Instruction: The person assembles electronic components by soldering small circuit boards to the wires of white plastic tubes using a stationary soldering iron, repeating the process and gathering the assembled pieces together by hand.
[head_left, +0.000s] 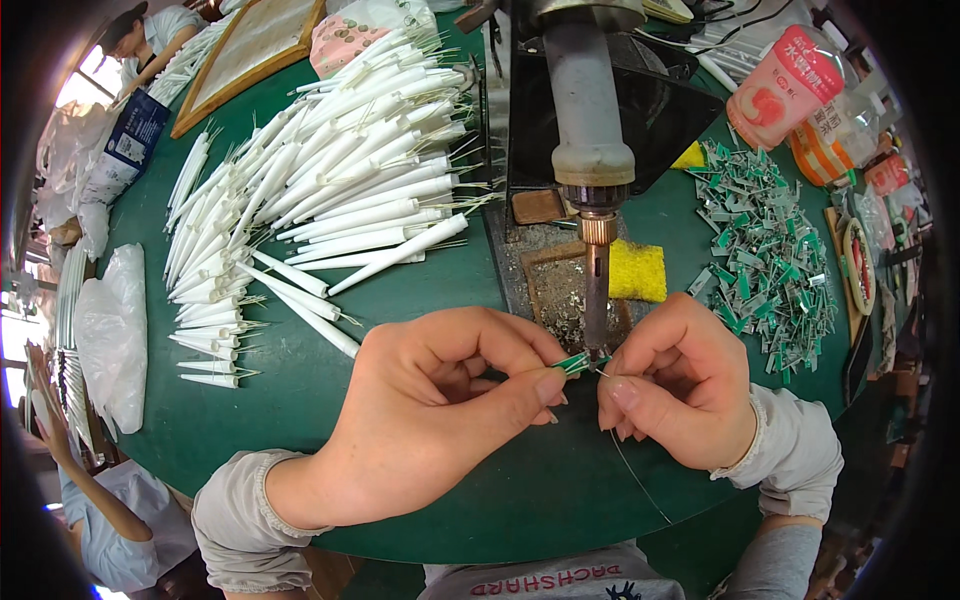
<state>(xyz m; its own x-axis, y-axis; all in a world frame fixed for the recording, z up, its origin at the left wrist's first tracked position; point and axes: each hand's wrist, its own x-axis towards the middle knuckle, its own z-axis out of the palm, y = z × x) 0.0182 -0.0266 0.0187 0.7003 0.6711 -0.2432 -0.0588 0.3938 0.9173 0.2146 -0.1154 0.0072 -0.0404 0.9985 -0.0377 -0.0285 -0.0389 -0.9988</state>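
Fingers of the left hand [440, 400] pinch a small green circuit strip [572, 362] under the fixed soldering iron's tip [596, 300]; the right hand [680, 385] pinches thin solder wire [640, 480] near the round green bench's [250, 420] front edge.

hands [560, 400], green strip [572, 363], soldering iron [594, 180]

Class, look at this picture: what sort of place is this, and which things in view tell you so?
Probably a small electronics assembly workshop. A fixed soldering iron stands over the green table, a heap of small green circuit boards lies to the right, and rows of white tubes with wire leads lie to the left.
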